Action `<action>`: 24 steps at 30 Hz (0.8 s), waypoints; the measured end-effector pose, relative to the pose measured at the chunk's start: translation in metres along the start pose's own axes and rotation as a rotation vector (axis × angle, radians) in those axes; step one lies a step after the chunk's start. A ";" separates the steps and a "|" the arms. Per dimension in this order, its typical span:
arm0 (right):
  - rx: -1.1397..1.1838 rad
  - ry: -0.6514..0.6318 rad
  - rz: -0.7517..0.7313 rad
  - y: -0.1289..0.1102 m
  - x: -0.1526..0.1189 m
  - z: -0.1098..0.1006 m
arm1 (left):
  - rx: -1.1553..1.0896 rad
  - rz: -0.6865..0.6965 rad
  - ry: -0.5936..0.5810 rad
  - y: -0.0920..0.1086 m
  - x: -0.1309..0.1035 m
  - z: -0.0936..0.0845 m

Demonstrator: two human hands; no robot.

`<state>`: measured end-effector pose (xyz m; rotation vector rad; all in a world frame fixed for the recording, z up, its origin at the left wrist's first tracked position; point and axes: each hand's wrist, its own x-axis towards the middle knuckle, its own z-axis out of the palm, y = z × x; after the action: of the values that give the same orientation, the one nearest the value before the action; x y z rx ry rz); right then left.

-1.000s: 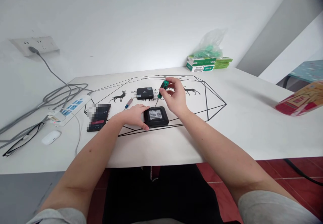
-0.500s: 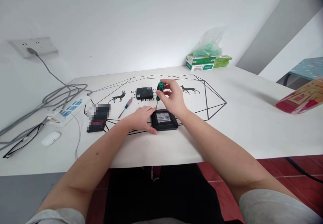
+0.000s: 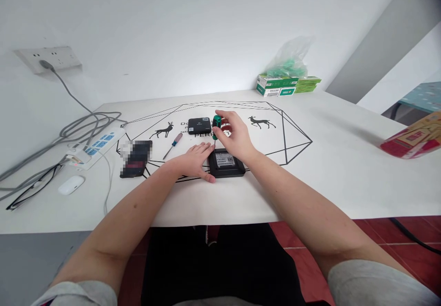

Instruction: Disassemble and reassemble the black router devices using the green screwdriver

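A square black device with a white label lies near the table's front edge. My left hand rests spread along its left side, thumb and fingers apart. In my right hand is a green-handled screwdriver, held upright with its shaft pointing down at the device's upper left corner. The exact tip is too small to make out. Behind the device sits a smaller black box. A second screwdriver, with a red and blue handle, lies to the left.
Left on the table are a partly blurred dark object, a power strip, cables, glasses and a white case. Green boxes with a plastic bag stand at the back; a red and yellow package is at right.
The fingers of my right hand have shifted on the green handle, the forefinger now lifted off its top. The whole view has shifted slightly. My left hand stays beside the device.
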<state>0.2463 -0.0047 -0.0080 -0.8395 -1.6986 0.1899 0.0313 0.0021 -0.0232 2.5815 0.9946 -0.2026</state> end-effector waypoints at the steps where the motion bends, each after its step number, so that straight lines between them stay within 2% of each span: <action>1: 0.000 -0.005 -0.003 0.000 0.000 0.000 | -0.001 -0.002 0.001 0.000 0.000 -0.001; 8: 0.038 -0.068 -0.005 0.000 0.000 0.000 | 0.018 -0.009 -0.002 0.001 -0.001 -0.002; 12: 0.068 -0.094 -0.054 0.000 0.001 -0.002 | 0.026 -0.004 -0.019 0.003 -0.002 -0.005; 19: 0.012 0.020 -0.083 0.003 0.003 -0.001 | 0.030 -0.003 -0.018 0.003 -0.002 -0.006; 24: 0.051 0.019 -0.042 -0.001 0.002 -0.001 | 0.030 -0.004 -0.015 0.002 -0.002 -0.005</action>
<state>0.2463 -0.0042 -0.0057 -0.7647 -1.6854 0.1952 0.0309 0.0014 -0.0175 2.6012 0.9984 -0.2396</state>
